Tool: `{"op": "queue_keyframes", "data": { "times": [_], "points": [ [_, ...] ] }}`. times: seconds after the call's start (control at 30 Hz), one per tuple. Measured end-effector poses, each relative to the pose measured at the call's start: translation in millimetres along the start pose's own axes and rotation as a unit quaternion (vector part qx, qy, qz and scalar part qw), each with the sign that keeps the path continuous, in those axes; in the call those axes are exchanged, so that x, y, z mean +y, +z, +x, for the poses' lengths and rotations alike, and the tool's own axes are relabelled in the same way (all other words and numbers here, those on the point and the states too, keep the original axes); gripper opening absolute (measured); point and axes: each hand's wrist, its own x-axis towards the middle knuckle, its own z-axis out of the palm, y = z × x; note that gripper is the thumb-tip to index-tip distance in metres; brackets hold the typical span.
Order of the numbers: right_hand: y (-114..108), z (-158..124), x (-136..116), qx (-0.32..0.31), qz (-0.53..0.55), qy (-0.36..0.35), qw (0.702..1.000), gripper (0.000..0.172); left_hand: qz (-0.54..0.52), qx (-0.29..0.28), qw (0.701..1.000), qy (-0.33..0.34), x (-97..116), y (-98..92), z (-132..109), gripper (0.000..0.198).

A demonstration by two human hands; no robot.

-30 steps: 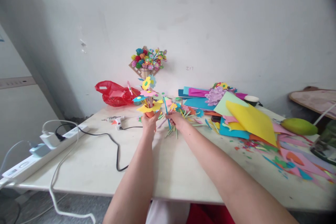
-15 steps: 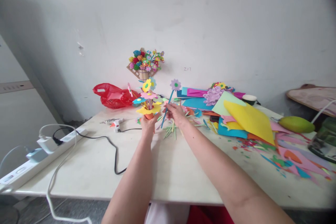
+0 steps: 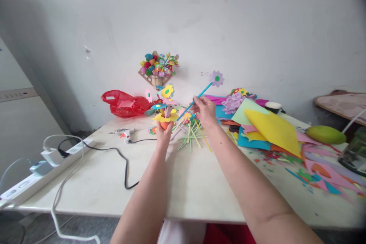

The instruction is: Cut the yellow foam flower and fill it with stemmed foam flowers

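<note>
My left hand (image 3: 164, 134) is closed round a small orange pot (image 3: 165, 125), with several foam flowers and yellow petals rising from it. Between the thumb and fingers of my right hand (image 3: 204, 110) is the blue stem of a purple foam flower (image 3: 217, 78) with a green centre. The stem slants, its flower up to the right and its lower tip near the pot's right side, apart from my left hand. Thin green and yellow strips (image 3: 190, 137) lie on the table just below and between my hands.
A glue gun (image 3: 127, 135) and black cord lie left of the pot, near a red plastic bag (image 3: 122, 103) and a white power strip (image 3: 21, 187). Foam sheets (image 3: 271, 129), scraps, a green fruit (image 3: 326, 135) and a glass jar (image 3: 356, 154) occupy the right. A flower basket (image 3: 156, 80) hangs on the wall.
My right hand has moved right and up with the purple flower, whose stem now leans more. My left hand and the pot have shifted slightly right and up.
</note>
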Motion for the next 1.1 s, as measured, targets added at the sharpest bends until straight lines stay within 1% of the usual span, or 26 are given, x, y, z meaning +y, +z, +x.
{"op": "queue_keyframes", "data": {
  "times": [0.2,0.27,0.33,0.4,0.43,0.5,0.6,0.73,0.9,1.1],
  "points": [
    [4.1,-3.0,-8.5,-0.01,-0.085,-0.068,0.994,0.034,0.04,0.001,0.999,0.013,-7.1,2.1,1.8,0.043],
    [4.8,-3.5,-11.1,-0.01,-0.13,-0.117,0.985,0.034,0.032,0.008,0.999,0.017,-9.1,3.0,2.6,0.045],
    [6.2,-3.3,-13.2,-0.002,-0.175,-0.195,0.965,0.033,0.017,0.002,1.0,0.014,-9.0,3.7,2.5,0.048],
    [8.6,-2.5,-14.3,0.006,-0.213,-0.274,0.938,0.033,0.003,-0.012,1.0,0.003,-7.1,4.1,1.7,0.051],
    [10.1,-2.0,-14.4,0.008,-0.23,-0.303,0.925,0.034,-0.001,-0.017,1.0,-0.003,-5.8,4.1,1.1,0.052],
    [13.1,-0.5,-13.7,0.0,-0.265,-0.336,0.904,0.035,-0.003,-0.021,1.0,-0.01,-3.9,4.1,0.2,0.053],
    [17.2,2.0,-10.5,-0.007,-0.316,-0.349,0.882,0.033,0.003,-0.02,1.0,-0.012,-3.8,4.0,-0.1,0.053],
    [22.0,4.2,-5.3,0.0,-0.351,-0.341,0.872,0.029,0.007,-0.015,1.0,-0.014,-5.3,4.1,0.4,0.054],
    [27.6,1.7,-3.2,-0.016,-0.395,-0.329,0.858,0.03,0.001,-0.015,1.0,-0.018,-2.2,4.9,-1.1,0.053],
    [31.6,-3.5,-1.1,-0.052,-0.446,-0.334,0.829,0.03,0.005,-0.019,1.0,-0.007,-1.6,5.1,-1.8,0.048]
  ]
}}
